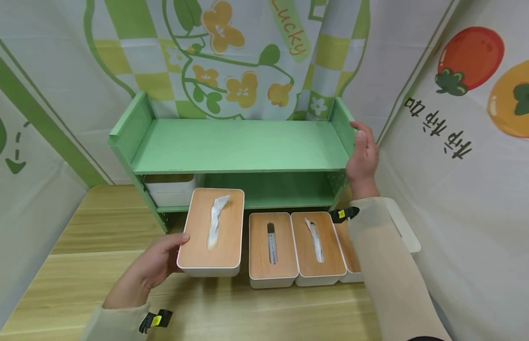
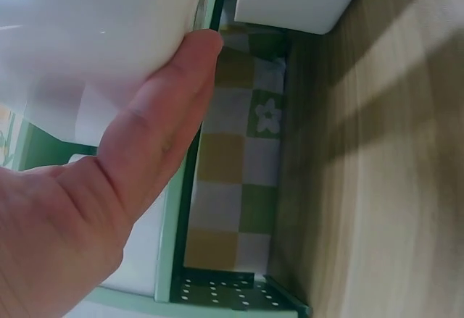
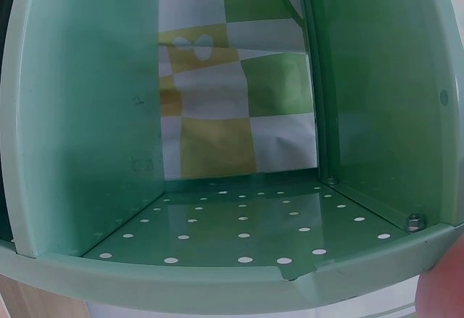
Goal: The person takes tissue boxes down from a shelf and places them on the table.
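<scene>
My left hand [image 1: 155, 263] holds a white tissue box [image 1: 235, 227] with a wood-look lid, a tissue poking from its slot. Its thumb lies on the lid's left edge; in the left wrist view the fingers [image 2: 156, 119] press along the white underside. The box is raised in front of the green two-tier shelf [image 1: 243, 144], overlapping its lower tier. At the shelf's right end, my right hand [image 1: 363, 163] grips the upright side panel [image 1: 342, 124]. Only a fingertip [image 3: 442, 282] of it shows in the right wrist view, beside the shelf's rim.
Another white box [image 1: 168, 189] sits at the left of the lower tier. On the wooden table [image 1: 281, 312], several similar boxes stand in a row, including one with a grey packet in its slot [image 1: 260, 237] and one with a tissue [image 1: 328, 246]. Printed fabric walls surround the table.
</scene>
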